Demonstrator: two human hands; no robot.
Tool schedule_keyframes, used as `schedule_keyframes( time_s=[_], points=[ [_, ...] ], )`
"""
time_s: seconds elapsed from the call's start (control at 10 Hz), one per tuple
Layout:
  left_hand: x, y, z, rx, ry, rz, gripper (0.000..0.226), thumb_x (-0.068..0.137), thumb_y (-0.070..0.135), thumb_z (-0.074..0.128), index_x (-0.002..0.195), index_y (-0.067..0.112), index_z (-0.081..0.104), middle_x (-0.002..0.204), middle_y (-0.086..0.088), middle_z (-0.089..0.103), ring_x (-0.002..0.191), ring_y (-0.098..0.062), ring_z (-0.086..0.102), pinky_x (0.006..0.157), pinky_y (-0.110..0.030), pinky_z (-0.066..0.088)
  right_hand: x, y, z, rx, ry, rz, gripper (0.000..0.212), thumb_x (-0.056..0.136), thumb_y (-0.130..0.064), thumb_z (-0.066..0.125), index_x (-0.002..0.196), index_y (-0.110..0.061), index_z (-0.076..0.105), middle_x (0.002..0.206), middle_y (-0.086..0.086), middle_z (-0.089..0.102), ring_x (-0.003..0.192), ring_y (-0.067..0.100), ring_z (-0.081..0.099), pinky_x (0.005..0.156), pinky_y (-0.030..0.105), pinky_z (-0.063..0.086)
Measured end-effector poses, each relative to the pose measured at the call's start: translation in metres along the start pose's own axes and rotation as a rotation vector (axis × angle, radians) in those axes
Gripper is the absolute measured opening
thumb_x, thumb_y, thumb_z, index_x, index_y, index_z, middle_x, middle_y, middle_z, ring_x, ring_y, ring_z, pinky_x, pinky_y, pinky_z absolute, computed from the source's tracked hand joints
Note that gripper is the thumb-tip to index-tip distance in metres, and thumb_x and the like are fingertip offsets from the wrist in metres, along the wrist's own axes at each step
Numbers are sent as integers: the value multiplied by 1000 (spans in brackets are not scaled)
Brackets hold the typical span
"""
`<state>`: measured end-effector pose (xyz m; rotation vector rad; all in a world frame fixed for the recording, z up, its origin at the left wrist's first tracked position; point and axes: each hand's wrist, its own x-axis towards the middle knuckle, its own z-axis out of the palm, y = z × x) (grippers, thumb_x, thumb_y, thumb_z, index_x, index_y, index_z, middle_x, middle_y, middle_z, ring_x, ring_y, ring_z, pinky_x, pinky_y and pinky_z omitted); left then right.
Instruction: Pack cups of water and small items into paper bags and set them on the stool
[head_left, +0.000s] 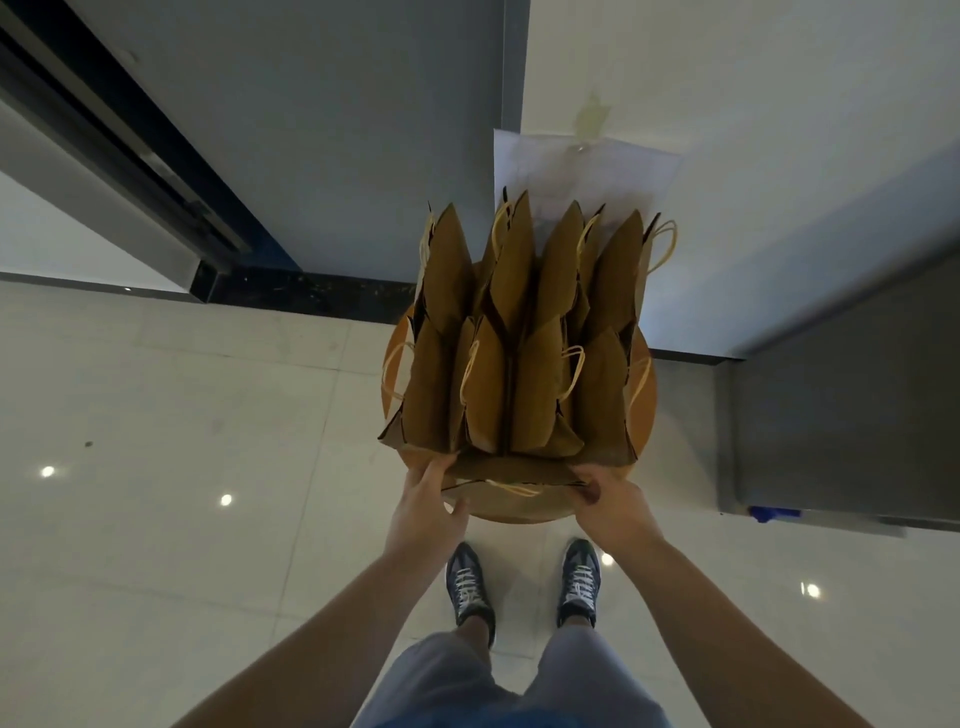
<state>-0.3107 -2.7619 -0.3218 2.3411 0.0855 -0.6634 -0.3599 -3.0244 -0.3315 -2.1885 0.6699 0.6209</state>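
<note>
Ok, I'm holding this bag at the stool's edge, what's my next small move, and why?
Probably nudge the bag forward against the front row, then release: left hand and right hand hold it at the near rim of the stool, with little seat bare.

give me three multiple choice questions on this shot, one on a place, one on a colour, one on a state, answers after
1. Where is the held bag?
A) behind the standing bags
B) at the near edge of the stool, in front of the standing bags
C) on top of the standing bags

2. What colour are the standing bags?
A) white
B) brown
C) red

3. What are the left hand and right hand doing?
A) both hang idle
B) only one touches a bag
C) each grips one end of the held bag

Answers:
1 B: the held bag lies over the stool's near rim, on the person's side of the rows.
2 B: all are brown paper.
3 C: fingers and thumb close on each end.
</note>
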Motion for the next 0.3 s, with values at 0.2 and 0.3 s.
schedule_keyframes(
  time_s=[0.2, 0.3],
  points=[
    [-8, -2, -7, 14, -35, 27, 64, 95, 44, 71, 150, 41, 39, 151, 7, 45, 126, -19, 60, 103, -42, 57, -24, -4, 5, 59, 24, 27, 38, 105, -29, 58, 143, -35, 53, 119, -7, 67, 97, 14, 66, 93, 29, 59],
    [-14, 6, -14, -9, -30, 33, 68, 95, 44, 72, 153, 40, 36, 152, 8, 44, 120, -14, 60, 103, -39, 57, -48, -7, 3, 128, 63, 20, 39, 104, -23, 62, 139, -35, 52, 100, -18, 61, 84, 10, 65, 79, 23, 58]
  ],
)
